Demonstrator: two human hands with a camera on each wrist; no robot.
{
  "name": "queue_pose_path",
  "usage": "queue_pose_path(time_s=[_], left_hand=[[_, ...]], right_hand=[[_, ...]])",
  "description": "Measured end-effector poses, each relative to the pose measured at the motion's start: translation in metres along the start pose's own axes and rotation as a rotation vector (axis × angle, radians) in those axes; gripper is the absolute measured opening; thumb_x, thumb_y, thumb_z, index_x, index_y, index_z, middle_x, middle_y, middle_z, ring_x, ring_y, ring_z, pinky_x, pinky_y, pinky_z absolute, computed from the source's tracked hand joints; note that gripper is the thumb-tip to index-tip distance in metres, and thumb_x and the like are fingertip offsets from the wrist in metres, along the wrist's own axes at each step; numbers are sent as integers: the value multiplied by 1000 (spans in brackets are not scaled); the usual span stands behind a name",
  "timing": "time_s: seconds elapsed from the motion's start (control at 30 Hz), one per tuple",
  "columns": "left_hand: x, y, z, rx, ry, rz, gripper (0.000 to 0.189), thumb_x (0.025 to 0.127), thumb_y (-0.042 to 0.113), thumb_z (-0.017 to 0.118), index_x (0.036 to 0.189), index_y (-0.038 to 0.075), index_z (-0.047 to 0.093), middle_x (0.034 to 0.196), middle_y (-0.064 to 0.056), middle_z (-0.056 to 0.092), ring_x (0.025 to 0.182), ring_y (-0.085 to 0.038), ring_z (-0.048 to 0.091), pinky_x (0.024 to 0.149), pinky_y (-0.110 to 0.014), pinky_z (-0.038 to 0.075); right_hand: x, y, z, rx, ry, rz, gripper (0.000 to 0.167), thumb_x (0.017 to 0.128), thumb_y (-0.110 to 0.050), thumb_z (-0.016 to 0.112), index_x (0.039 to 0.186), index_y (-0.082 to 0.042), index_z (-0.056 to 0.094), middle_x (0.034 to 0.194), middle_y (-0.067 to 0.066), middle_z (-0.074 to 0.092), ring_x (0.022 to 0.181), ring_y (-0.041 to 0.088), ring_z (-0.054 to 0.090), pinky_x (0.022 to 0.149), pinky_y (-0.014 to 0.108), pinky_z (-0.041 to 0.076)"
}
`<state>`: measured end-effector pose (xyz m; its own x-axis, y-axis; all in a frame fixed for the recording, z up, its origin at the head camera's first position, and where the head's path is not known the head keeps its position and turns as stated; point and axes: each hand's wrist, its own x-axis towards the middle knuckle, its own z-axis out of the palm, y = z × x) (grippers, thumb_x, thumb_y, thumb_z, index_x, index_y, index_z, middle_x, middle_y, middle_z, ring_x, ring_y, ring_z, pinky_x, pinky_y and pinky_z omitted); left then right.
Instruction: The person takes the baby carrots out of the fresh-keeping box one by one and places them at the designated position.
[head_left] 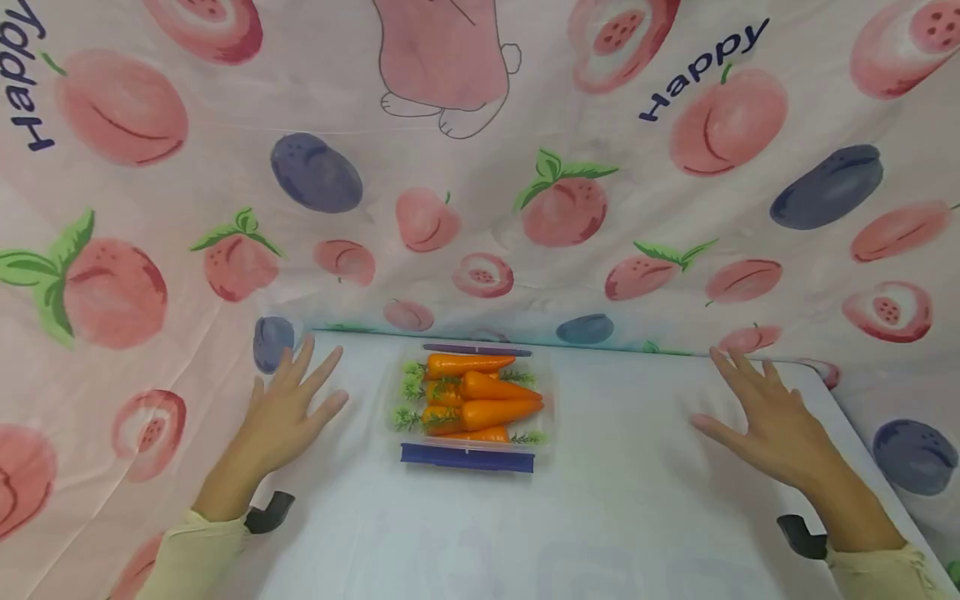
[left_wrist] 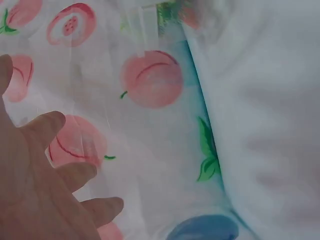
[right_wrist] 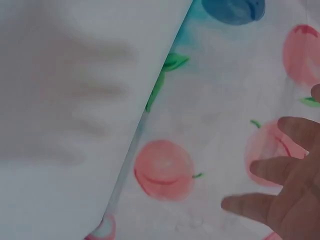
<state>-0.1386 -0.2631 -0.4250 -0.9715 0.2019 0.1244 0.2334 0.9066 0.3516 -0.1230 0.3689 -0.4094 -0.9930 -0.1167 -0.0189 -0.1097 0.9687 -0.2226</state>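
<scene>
In the head view, a clear plastic box (head_left: pixel 549 417) with blue side latches stands toward the back of the white table. Several orange carrots (head_left: pixel 501 412) with green tops lie inside it. To the left of the box, my left hand (head_left: pixel 287 417) hovers with its fingers spread, holding nothing. My right hand (head_left: pixel 776 429) is held in the air near the table's right side, well apart from the box, its fingers also spread. Each wrist view shows its own hand, the left hand (left_wrist: pixel 45 175) and the right hand (right_wrist: pixel 290 180), with nothing in its fingers.
The white table (head_left: pixel 622 500) ends at a back edge against a hanging cloth (head_left: pixel 480 175) printed with peaches and other fruit. A blue latch flap (head_left: pixel 467 457) sticks out at the box's near side, and another flap (head_left: pixel 477 350) at its far side.
</scene>
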Motion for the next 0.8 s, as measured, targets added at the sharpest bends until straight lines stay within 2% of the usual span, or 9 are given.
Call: queue_pose_path(time_s=[0.13,0.27,0.37,0.47,0.63,0.8], left_hand=[[3,1,5,-244,2,1,61,108,43,45,163,24,28,172,-15,11,154,-52,13,114,-81,14],[10,1,16,-438,54,-3,54,112,36,35,162,16,30,171,-16,19,154,-46,21,120,-70,21],[16,3,25,-573,88,-16,53,113,36,29,160,12,33,167,-17,28,150,-47,32,116,-67,33],[20,8,35,-700,84,-55,55,113,40,26,159,12,34,165,-17,31,145,-47,41,109,-64,44],[28,16,53,-864,73,-147,61,111,49,25,158,11,37,165,-13,33,145,-42,44,111,-59,44],[38,18,73,-1004,60,-183,64,109,53,29,156,10,40,165,-12,36,145,-40,44,114,-58,42]], right_hand=[[7,-16,-2,98,-37,-44,98,93,-62,62,165,-31,4,169,22,20,149,59,20,99,87,25],[17,-33,0,205,-11,-146,88,95,-51,66,165,-28,17,161,20,39,142,52,40,103,80,35],[26,-45,3,285,12,-237,76,97,-41,68,161,-21,31,150,17,55,136,47,51,104,72,42],[36,-57,8,367,9,-308,62,99,-33,68,154,-17,44,140,13,65,130,41,59,103,64,49],[51,-81,12,482,-73,-336,49,100,-32,67,145,-18,55,133,7,70,124,32,66,100,55,55],[69,-108,15,549,-165,-345,48,98,-36,68,141,-18,59,128,2,72,120,24,68,100,48,57]])
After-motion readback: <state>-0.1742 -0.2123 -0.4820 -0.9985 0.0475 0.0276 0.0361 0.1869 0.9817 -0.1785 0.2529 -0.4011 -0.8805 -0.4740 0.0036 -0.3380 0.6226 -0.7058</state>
